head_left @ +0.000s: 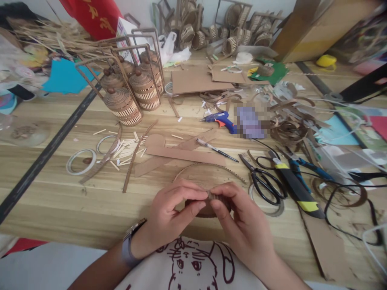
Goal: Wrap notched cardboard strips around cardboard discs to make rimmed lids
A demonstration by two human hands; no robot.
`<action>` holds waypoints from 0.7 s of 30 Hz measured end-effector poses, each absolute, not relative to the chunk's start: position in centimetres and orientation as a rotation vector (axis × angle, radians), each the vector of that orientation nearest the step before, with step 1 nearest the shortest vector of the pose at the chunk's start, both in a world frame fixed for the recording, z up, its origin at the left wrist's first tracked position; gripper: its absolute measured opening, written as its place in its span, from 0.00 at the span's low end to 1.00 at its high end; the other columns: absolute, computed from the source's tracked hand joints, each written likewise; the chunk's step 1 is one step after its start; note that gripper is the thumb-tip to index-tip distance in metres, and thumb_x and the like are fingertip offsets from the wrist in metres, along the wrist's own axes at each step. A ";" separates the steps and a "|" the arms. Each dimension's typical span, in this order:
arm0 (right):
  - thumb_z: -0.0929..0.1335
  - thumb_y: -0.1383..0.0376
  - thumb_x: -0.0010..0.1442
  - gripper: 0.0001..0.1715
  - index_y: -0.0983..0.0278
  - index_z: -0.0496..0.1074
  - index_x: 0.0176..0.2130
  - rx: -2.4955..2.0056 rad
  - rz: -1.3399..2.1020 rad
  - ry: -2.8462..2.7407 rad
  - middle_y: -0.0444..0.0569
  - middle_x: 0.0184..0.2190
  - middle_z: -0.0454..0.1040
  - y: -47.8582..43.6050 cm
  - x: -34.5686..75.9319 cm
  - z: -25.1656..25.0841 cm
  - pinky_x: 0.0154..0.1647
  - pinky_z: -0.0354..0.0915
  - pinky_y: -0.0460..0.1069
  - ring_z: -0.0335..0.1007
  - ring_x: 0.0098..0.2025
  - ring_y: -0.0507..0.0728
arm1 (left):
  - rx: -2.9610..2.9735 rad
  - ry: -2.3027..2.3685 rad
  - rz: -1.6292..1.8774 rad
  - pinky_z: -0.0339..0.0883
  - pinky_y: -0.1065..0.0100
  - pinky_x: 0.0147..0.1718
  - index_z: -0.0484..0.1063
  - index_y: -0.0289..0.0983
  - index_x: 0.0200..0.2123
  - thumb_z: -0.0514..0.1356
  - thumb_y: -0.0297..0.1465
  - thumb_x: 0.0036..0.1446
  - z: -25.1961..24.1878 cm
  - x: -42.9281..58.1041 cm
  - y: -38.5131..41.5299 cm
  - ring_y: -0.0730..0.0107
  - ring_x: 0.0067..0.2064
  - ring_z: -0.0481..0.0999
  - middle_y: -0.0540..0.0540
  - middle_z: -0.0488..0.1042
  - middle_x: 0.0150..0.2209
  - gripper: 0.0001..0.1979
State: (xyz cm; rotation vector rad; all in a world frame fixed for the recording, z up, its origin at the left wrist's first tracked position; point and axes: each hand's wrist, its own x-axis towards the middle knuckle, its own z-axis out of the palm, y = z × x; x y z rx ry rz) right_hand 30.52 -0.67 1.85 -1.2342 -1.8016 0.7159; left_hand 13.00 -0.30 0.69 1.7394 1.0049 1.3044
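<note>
Both hands are closed on one work; the left hand pinches the rim of a round brown cardboard piece between thumb and forefinger, and the right hand grips the same rim from the other side, the two sets of fingertips nearly meeting at its far edge; the piece sits low over the near side of the table, just in front of the person's shirt. A thin curved strip arcs just beyond the fingers; the hands cover much of the work, so I cannot tell whether that strip joins the piece or merely lies behind it.

For good handling here, I judge that pressure should be light and even from both thumbs, since ridged cardboard likely creases or flattens under a hard pinch; the edges want to sit flush before any firm press, and short moves along the rim should serve better than one long squeeze; forearms low and level would help steadiness. The black scissors lie near the right hand, so that elbow and wrist want some care; the blue glue gun rests farther off, well apart from the fingers.
</note>
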 end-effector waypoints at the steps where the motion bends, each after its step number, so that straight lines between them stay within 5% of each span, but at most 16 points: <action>1: 0.65 0.67 0.65 0.03 0.59 0.69 0.39 -1.233 0.725 -1.773 0.43 0.28 0.72 -0.7 30.4 1.7 0.25 0.66 0.44 0.70 0.27 0.51 | 1.741 1.006 1.311 0.74 0.68 0.38 0.77 0.40 0.40 0.64 0.23 0.59 0.7 13.0 -0.3 0.68 0.38 0.79 0.46 0.80 0.38 0.08; 16: 0.64 0.65 0.67 0.03 0.58 0.68 0.42 -1.188 0.701 -1.642 0.44 0.31 0.71 -1.3 29.6 1.1 0.30 0.69 0.44 0.70 0.31 0.51 | 1.814 0.951 1.198 0.69 0.67 0.43 0.74 0.39 0.42 0.58 0.27 0.64 0.8 12.8 -0.4 0.66 0.43 0.76 0.45 0.77 0.40 0.06; 21: 0.65 0.65 0.67 0.05 0.58 0.67 0.44 -1.150 0.785 -1.564 0.44 0.30 0.70 -1.4 29.4 0.8 0.26 0.68 0.44 0.69 0.28 0.52 | 1.671 0.997 1.280 0.69 0.67 0.35 0.75 0.39 0.36 0.60 0.33 0.64 0.9 13.3 -0.5 0.67 0.35 0.74 0.46 0.75 0.33 0.06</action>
